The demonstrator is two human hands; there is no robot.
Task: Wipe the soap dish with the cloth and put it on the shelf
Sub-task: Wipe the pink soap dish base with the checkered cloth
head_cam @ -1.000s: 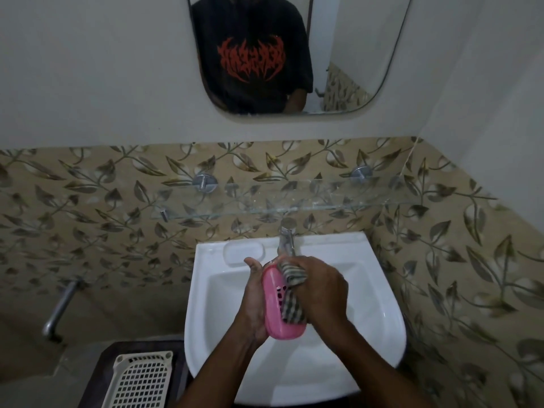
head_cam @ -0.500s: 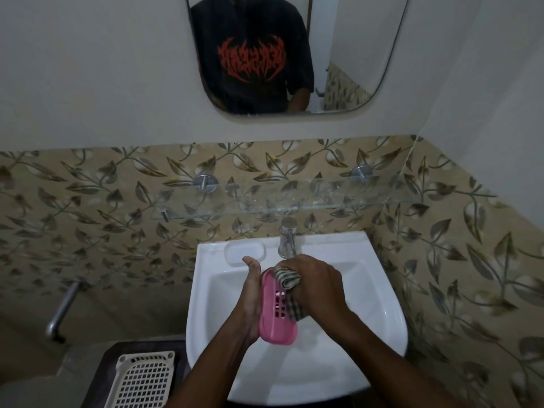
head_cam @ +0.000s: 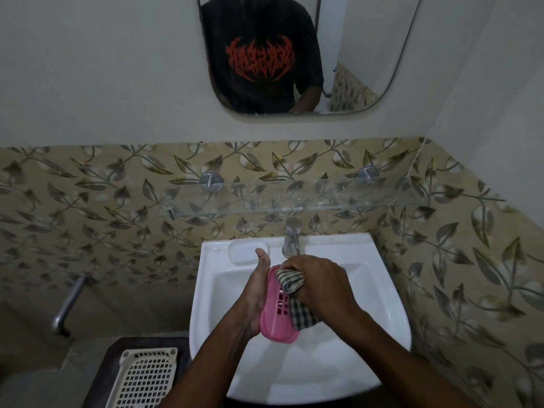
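Observation:
Over the white sink my left hand holds a pink soap dish on its edge, its slotted inside facing right. My right hand grips a bunched checked cloth and presses it against the inside of the dish, near its upper end. A tail of the cloth hangs over the dish's lower half. A glass shelf runs along the tiled wall above the tap, with nothing on it.
A chrome tap stands at the back of the sink, just beyond my hands. A moulded soap recess lies left of it. A cream slotted tray sits at lower left, a metal pipe on the left wall, a mirror above.
The cloth in my right hand has slid up the inside of the dish toward its top end. Both hands with the dish have shifted slightly toward the tap.

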